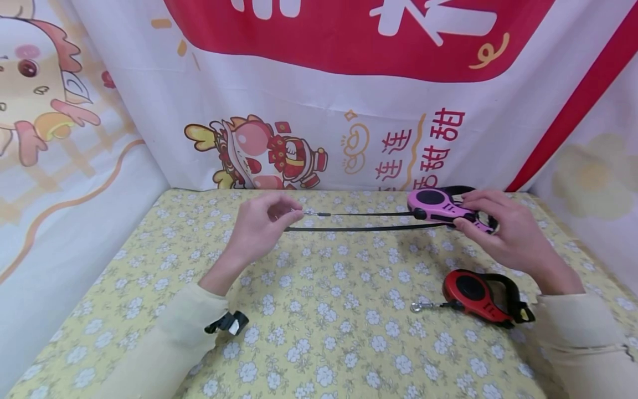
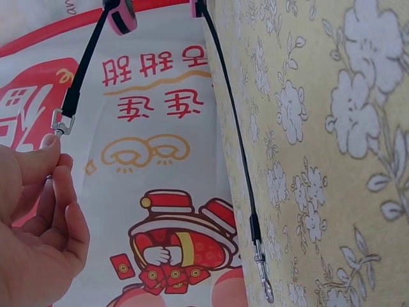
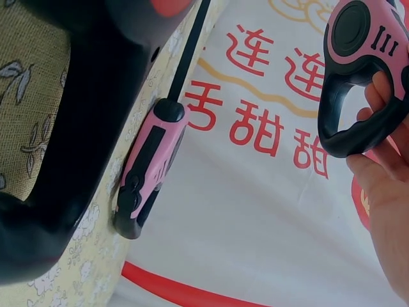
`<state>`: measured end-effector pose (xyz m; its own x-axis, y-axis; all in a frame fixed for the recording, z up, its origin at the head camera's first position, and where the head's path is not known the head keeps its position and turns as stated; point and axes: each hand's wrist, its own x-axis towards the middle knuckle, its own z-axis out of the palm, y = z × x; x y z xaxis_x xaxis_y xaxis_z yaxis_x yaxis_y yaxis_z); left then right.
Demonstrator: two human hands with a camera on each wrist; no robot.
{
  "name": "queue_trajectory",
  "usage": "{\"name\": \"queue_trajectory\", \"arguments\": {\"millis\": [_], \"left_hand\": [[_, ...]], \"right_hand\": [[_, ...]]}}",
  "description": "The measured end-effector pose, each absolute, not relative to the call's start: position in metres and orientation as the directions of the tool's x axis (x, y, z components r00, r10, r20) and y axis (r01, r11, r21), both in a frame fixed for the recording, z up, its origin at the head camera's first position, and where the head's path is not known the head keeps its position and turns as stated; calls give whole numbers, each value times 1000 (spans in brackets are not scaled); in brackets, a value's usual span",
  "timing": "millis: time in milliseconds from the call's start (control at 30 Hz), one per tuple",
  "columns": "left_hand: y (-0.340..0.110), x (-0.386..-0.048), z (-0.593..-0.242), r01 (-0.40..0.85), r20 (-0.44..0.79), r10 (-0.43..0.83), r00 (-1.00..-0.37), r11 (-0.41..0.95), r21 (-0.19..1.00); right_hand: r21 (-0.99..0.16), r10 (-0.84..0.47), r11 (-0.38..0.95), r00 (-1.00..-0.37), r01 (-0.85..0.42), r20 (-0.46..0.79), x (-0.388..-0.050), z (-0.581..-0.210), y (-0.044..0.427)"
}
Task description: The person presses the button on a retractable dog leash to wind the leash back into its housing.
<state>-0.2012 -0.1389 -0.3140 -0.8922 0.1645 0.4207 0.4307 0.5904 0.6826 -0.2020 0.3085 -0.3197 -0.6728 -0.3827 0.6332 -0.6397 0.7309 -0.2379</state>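
Pink retractable leash [image 1: 436, 204], one of two, hangs above the table [image 1: 319, 327], long axis crosswise, nozzle pointing left; the right hand [image 1: 510, 230] grips its handle, the left hand [image 1: 261, 224] pinches its metal clip [image 2: 62, 121]. Second pink leash [image 3: 148, 169] and one red leash [image 1: 468, 292] lie below.

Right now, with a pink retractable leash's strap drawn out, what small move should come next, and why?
Probably lower the left hand and right hand together, laying the raised pink retractable leash on the floral tablecloth: its black strap is drawn out, the left hand pinches its snap hook, and a second pink leash already lies there with its own strap extended.
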Motion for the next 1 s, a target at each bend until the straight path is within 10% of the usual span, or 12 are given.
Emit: {"name": "queue_trajectory", "arguments": {"millis": [1000], "left_hand": [[-137,-199,-314,384,333,199,-922,598,704]], "right_hand": [[-265,-342,721,-662,-640,666,-199,-317,305]]}}
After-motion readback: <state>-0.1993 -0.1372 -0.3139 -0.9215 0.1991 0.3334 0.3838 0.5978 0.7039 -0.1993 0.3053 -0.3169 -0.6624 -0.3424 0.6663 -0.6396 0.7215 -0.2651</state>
